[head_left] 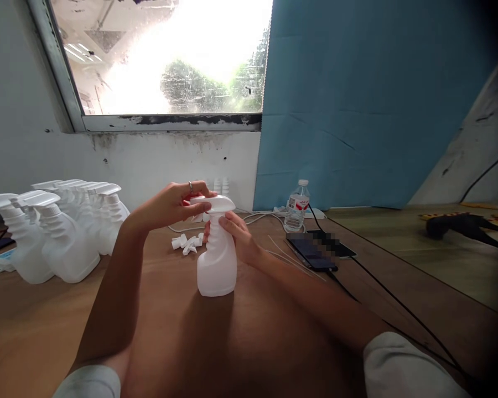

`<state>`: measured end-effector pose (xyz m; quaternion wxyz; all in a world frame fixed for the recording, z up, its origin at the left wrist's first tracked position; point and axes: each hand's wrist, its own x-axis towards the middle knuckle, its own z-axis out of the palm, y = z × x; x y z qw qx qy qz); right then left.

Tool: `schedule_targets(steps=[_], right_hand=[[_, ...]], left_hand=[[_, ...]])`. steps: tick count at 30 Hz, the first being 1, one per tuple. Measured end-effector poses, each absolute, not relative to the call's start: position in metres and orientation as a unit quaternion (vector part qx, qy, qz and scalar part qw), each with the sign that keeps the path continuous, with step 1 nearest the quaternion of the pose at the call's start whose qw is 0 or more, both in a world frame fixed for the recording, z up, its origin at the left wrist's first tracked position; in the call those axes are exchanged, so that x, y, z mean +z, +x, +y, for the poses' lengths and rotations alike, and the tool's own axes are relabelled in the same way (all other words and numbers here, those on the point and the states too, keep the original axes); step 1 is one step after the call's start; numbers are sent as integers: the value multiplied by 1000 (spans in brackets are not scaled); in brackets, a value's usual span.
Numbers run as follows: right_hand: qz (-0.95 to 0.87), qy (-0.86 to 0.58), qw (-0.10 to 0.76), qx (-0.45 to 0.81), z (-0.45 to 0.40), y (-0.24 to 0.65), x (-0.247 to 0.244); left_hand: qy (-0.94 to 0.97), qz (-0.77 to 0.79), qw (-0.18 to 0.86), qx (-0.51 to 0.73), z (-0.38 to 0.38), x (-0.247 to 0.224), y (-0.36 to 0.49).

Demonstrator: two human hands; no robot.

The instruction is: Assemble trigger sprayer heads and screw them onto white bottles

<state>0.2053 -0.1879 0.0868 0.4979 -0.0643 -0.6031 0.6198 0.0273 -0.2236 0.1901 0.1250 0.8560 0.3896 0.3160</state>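
Note:
A white spray bottle [217,271] stands upright on the brown table in front of me, its smooth spray head [221,204] on top. My left hand [176,202], with a ring on one finger, grips the nozzle end of the spray head from the left. Around the bottle's ribbed neck, my right hand [241,237] is closed from the right and behind; some of its fingers are hidden by the bottle. Just left of the bottle lies a small pile of white plastic pieces [187,243].
Several white spray bottles [70,243] crowd the table's left side. At the right are a clear water bottle [296,207], a dark phone [309,253], thin white strips [292,260] and black cables. A wall with a window [170,61] rises behind.

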Motion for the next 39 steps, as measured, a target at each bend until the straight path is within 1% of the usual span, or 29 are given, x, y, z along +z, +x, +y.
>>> schedule_targets(steps=[3, 8, 12, 16, 20, 24, 28, 32, 36, 39], right_hand=[[-633, -120, 513, 567, -190, 204, 88], [-599, -75, 515, 609, -190, 203, 85], [-629, -118, 537, 550, -191, 200, 83], [-595, -75, 541, 589, -191, 198, 83], [-623, -116, 540, 555, -191, 198, 82], [-594, -63, 533, 599, -190, 198, 81], [-615, -99, 542, 563, -191, 197, 82], [-608, -56, 531, 588, -191, 199, 84], [-629, -108, 528, 561, -191, 200, 85], [-612, -81, 519, 592, -190, 202, 84]], left_hand=[[858, 384, 129, 314, -223, 190, 28], [856, 384, 122, 323, -222, 190, 28], [859, 377, 142, 317, -222, 190, 28], [854, 387, 142, 316, -222, 191, 28], [856, 383, 146, 314, -222, 191, 28], [854, 384, 148, 318, -222, 190, 28], [854, 384, 156, 314, -223, 190, 28], [854, 386, 145, 317, -224, 190, 29], [861, 373, 154, 310, -224, 190, 29], [860, 377, 148, 311, -223, 190, 28]])
